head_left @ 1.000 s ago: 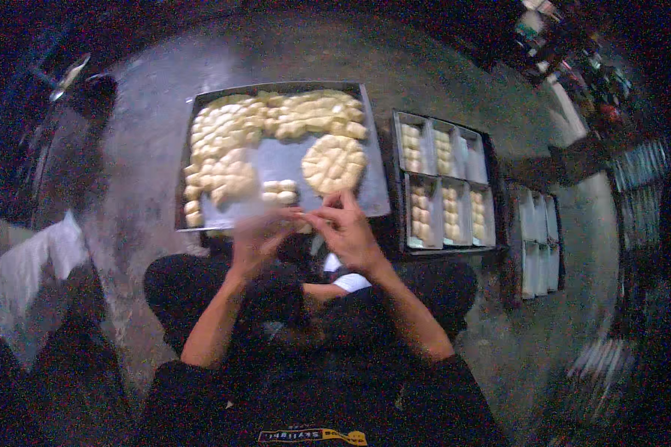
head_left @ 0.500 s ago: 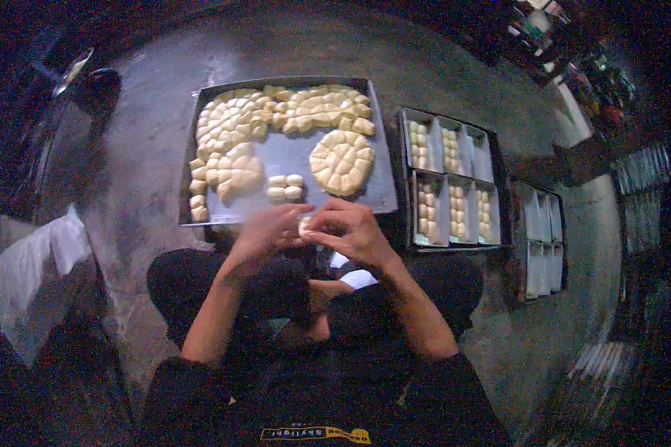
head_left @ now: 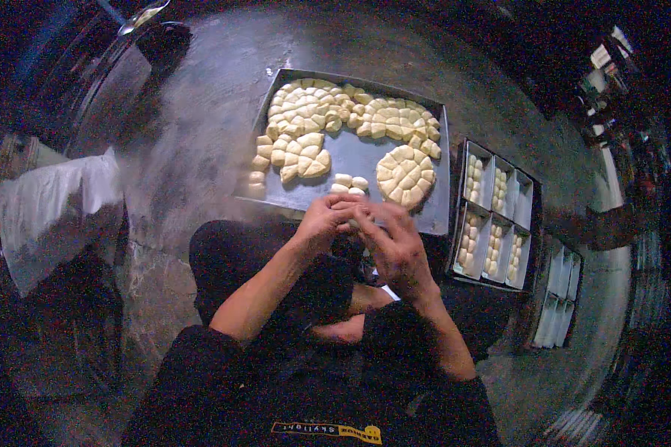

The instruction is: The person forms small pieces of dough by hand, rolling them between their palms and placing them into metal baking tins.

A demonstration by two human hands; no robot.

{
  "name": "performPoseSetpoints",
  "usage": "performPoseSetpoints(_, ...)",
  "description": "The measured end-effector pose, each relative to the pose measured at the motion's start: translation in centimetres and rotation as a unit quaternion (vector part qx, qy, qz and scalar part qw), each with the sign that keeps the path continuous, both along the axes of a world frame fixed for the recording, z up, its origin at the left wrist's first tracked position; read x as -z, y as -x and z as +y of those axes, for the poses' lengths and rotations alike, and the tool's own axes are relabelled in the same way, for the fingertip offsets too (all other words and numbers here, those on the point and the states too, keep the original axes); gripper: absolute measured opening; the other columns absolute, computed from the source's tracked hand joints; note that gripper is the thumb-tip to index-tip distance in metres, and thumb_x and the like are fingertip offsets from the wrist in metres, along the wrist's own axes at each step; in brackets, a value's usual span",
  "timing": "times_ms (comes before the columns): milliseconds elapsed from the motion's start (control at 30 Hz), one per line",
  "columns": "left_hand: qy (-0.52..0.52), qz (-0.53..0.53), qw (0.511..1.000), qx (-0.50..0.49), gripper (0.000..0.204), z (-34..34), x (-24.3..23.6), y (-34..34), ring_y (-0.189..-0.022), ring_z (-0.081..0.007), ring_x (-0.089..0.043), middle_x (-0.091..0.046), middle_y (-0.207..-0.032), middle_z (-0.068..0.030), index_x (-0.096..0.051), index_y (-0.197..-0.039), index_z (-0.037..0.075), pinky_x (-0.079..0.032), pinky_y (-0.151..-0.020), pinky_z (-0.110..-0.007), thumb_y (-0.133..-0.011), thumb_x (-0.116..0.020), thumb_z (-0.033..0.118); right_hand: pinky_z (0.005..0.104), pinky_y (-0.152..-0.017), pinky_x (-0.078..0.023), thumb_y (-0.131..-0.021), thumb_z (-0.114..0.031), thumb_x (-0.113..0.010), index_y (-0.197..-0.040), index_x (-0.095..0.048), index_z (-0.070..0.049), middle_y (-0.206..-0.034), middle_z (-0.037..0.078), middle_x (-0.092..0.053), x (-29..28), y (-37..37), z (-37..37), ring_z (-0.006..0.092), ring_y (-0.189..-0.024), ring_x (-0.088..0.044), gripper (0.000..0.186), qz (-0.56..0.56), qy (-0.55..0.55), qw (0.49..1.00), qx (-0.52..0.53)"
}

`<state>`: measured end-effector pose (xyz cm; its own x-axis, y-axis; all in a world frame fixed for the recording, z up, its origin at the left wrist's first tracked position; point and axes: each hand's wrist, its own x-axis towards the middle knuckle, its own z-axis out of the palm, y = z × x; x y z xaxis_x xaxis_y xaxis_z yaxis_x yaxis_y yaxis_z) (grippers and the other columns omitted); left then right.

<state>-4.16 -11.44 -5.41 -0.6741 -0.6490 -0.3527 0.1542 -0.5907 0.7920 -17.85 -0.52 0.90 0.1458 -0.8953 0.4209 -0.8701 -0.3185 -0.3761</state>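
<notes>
My left hand [head_left: 323,223] and my right hand [head_left: 399,242] meet over the near edge of a large metal tray [head_left: 356,155]. Their fingers are closed together around a small piece of dough, now almost wholly hidden by them. Just beyond the fingertips lie several smooth, oval dough rolls [head_left: 349,183] in a small cluster. To the right of these sits a round slab of dough [head_left: 405,176] scored into pieces. Cut dough pieces [head_left: 306,108] cover the far side of the tray, and a smaller clump [head_left: 301,156] lies toward its left.
Right of the tray stands a dark tray of pale rectangular pans [head_left: 493,208], several holding rows of dough rolls. Farther right is another set of pans [head_left: 561,287]. A whitish sheet [head_left: 60,212] drapes over something at left. My folded legs are below the hands.
The view has turned, so the trays sit farther right and tilted. Both hands stay together, but the dough between them, visible before, is now mostly covered by the fingers.
</notes>
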Motion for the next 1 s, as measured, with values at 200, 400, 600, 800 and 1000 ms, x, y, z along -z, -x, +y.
performPoseSetpoints(200, 0.160, -0.029, 0.982, -0.094, 0.035, -0.9, 5.4, 0.0, -0.073, -0.0158, -0.064, -0.067, -0.094, -0.0120, -0.059, -0.113, -0.003, -0.054, -0.066, -0.030, -0.098, -0.051, 0.028, 0.0378, -0.094, -0.048, -0.087, -0.008, -0.061, -0.120, -0.060, -0.002, -0.121, 0.017, -0.062, 3.2, -0.6, -2.4, 0.0310, -0.112, -0.059, 0.034, -0.020, -0.079, 0.997, 0.000)
performPoseSetpoints(400, 0.305, -0.219, 0.925, -0.050, 0.040, -0.7, 2.1, 0.3, -0.073, -0.0290, -0.068, -0.065, -0.098, -0.0236, -0.044, -0.126, 0.000, -0.053, -0.067, -0.040, -0.101, -0.043, 0.031, 0.0415, -0.090, -0.049, -0.076, -0.014, -0.067, -0.110, -0.063, -0.002, -0.114, 0.018, -0.064, 10.7, 7.2, -7.6, 0.0357, -0.105, -0.059, 0.037, -0.177, -0.323, 0.929, 0.043)
performPoseSetpoints(600, 0.140, 0.059, 0.956, -0.252, 0.038, -5.2, -0.1, -2.8, -0.079, -0.0268, -0.070, -0.063, -0.113, -0.0205, -0.035, -0.132, 0.006, -0.056, -0.055, -0.029, -0.102, -0.040, 0.030, 0.0448, -0.081, -0.049, -0.067, -0.010, -0.072, -0.093, -0.061, -0.001, -0.090, 0.019, -0.062, 16.3, 7.9, -9.9, 0.0375, -0.089, -0.060, 0.029, -0.033, -0.155, 0.987, 0.040)
performPoseSetpoints(800, 0.108, 0.109, 0.871, -0.466, 0.036, -8.1, -2.4, -7.6, -0.093, -0.0255, -0.065, -0.059, -0.120, -0.0158, -0.039, -0.129, 0.006, -0.056, -0.071, -0.032, -0.102, -0.038, 0.030, 0.0440, -0.081, -0.049, -0.067, -0.011, -0.075, -0.094, -0.063, -0.002, -0.088, 0.018, -0.060, 14.5, 6.6, -9.2, 0.0369, -0.089, -0.060, 0.031, 0.038, -0.157, 0.983, 0.093)
performPoseSetpoints(1000, 0.035, 0.103, 0.846, -0.521, 0.039, -8.8, 0.6, -8.1, -0.100, -0.0220, -0.057, -0.055, -0.123, -0.0101, -0.040, -0.128, 0.007, -0.049, -0.081, -0.035, -0.100, -0.040, 0.034, 0.0426, -0.078, -0.049, -0.071, -0.015, -0.075, -0.087, -0.064, -0.001, -0.089, 0.018, -0.062, 11.2, -0.6, -13.7, 0.0359, -0.092, -0.061, 0.024, -0.038, -0.158, 0.984, 0.072)
